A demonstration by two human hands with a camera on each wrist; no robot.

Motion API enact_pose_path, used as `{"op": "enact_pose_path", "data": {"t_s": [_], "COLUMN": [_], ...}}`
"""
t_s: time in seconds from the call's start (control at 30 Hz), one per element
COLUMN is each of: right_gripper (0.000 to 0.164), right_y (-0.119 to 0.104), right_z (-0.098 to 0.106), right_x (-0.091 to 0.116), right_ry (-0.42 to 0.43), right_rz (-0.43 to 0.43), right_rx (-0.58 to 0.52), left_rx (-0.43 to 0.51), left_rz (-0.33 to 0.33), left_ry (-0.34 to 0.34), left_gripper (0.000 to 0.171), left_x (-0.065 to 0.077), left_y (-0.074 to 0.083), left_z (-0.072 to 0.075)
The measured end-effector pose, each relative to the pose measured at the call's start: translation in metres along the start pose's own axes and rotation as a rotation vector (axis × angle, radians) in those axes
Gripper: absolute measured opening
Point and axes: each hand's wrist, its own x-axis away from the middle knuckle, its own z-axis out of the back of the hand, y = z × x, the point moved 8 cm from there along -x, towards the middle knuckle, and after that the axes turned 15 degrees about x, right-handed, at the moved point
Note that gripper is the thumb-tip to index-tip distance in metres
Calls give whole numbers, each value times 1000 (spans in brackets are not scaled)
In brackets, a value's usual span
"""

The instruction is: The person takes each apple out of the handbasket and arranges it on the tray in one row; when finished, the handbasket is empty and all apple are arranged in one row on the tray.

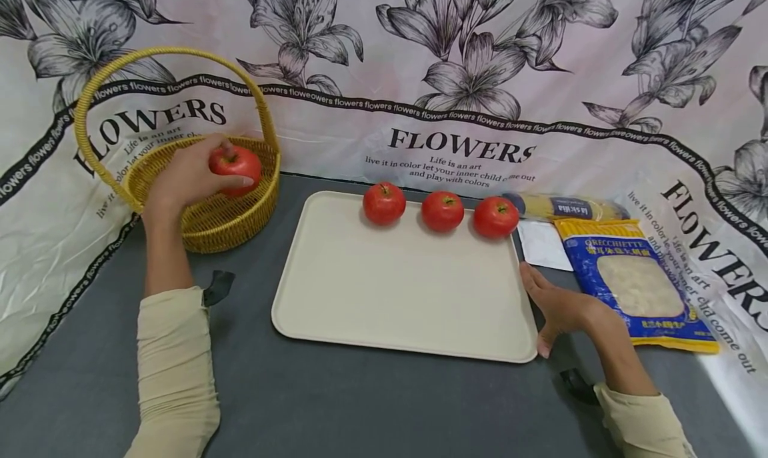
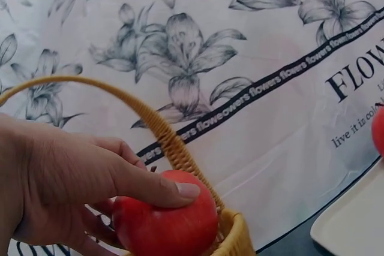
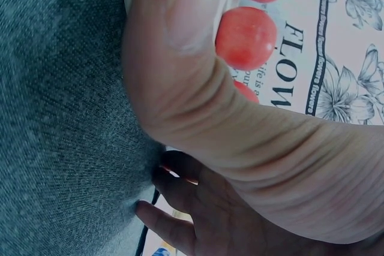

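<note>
In the head view my left hand (image 1: 189,171) grips a red tomato (image 1: 243,167) at the mouth of the yellow woven basket (image 1: 234,228). The left wrist view has the thumb lying across the top of that tomato (image 2: 171,226), beside the basket's handle (image 2: 171,142). Three more tomatoes, left (image 1: 384,204), middle (image 1: 443,211) and right (image 1: 495,217), sit in a row along the back of a cream tray (image 1: 402,291). My right hand (image 1: 561,308) rests at the tray's right edge, fingers extended along the side and thumb by the front corner.
Right of the tray lie a blue and yellow bag of orecchiette (image 1: 639,285), a long yellowish packet (image 1: 570,207) and a white packet (image 1: 545,245). A flower-printed cloth (image 1: 336,138) rises behind the grey tabletop (image 1: 360,405).
</note>
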Motion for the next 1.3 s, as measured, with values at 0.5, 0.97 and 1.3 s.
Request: {"op": "enact_pose_path", "data": {"t_s": [0.5, 0.97, 1.3], "right_gripper": [146, 146, 148], "right_y": [3, 4, 3], "right_z": [-1, -3, -4], "right_x": [-1, 0, -2], "right_ry": [2, 1, 10], "right_rz": [-9, -14, -8], "right_rx": [-5, -1, 1], "left_rx": [64, 83, 50], "left_rz": [-107, -231, -207], "left_ry": [-14, -88, -181], "left_gripper": [59, 49, 56], "left_x": [-5, -21, -34], "left_y": [51, 84, 68], "left_z": [-28, -81, -125]}}
